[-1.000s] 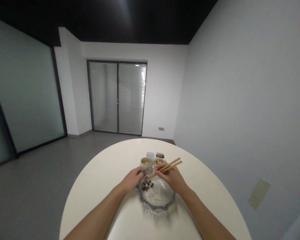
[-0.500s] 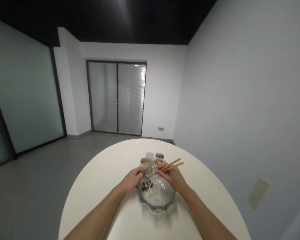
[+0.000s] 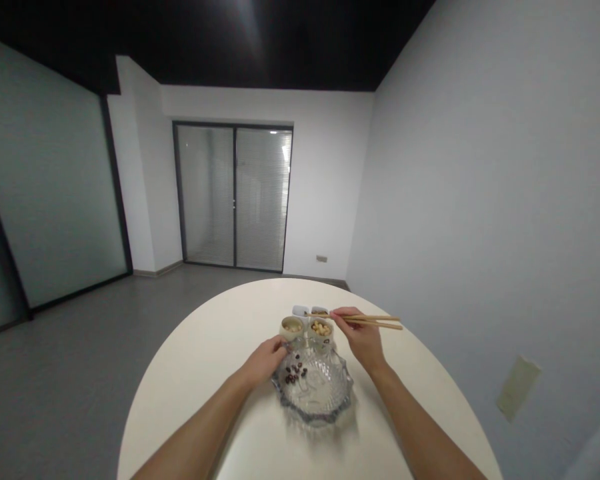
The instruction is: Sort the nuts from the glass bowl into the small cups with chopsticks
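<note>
A cut-glass bowl [image 3: 325, 400] with a few dark beans [image 3: 295, 372] at its far left sits on the round white table [image 3: 220, 347]. My left hand [image 3: 266, 359] grips the bowl's left rim, fingers curled. My right hand [image 3: 361, 337] holds a pair of wooden chopsticks [image 3: 375, 321] nearly level, their tips reaching left over the small cups behind the bowl. Several small cups [image 3: 321, 328] stand there, two of them holding pale nuts [image 3: 293, 327]. Whether the chopstick tips hold anything is too small to tell.
The table's right edge lies close to a grey wall. Beyond the table is bare grey floor, a glass partition on the left and a sliding door with blinds [image 3: 235, 197] at the back.
My right hand has lifted out of the bowl and moved back and to the right. The chopsticks swung from slanting down into the bowl to lying nearly level over the cups. My left hand stayed.
</note>
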A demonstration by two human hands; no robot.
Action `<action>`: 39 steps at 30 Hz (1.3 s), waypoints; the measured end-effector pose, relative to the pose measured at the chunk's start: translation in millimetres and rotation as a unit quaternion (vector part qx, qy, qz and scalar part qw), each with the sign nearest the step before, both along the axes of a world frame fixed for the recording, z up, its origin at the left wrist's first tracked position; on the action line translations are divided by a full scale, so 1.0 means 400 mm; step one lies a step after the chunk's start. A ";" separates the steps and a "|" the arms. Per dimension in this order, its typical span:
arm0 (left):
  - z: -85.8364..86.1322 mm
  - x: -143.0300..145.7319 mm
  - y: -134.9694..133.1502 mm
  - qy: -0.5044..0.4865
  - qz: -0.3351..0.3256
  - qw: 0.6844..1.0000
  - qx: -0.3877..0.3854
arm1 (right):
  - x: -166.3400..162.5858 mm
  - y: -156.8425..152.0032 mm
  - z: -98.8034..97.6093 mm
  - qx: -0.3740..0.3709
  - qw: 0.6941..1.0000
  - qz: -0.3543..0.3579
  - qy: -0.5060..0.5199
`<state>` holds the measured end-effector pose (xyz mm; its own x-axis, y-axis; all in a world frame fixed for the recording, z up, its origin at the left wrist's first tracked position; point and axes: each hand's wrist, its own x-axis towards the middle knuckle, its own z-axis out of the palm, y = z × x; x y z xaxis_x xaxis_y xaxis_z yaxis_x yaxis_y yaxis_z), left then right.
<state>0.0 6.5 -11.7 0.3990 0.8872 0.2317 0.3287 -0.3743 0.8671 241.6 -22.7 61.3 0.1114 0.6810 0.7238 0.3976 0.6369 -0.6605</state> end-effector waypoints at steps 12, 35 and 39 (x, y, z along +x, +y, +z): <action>0.007 0.000 -0.001 -0.003 0.002 1.000 -0.004 | 0.000 0.086 -0.081 -0.034 0.999 0.007 -0.036; 0.011 0.004 -0.007 -0.020 -0.006 1.000 -0.011 | -0.007 0.037 -0.054 -0.050 0.994 0.072 -0.058; 0.015 0.003 -0.011 -0.009 0.000 1.000 -0.006 | -0.008 0.026 -0.048 -0.049 0.994 0.075 -0.068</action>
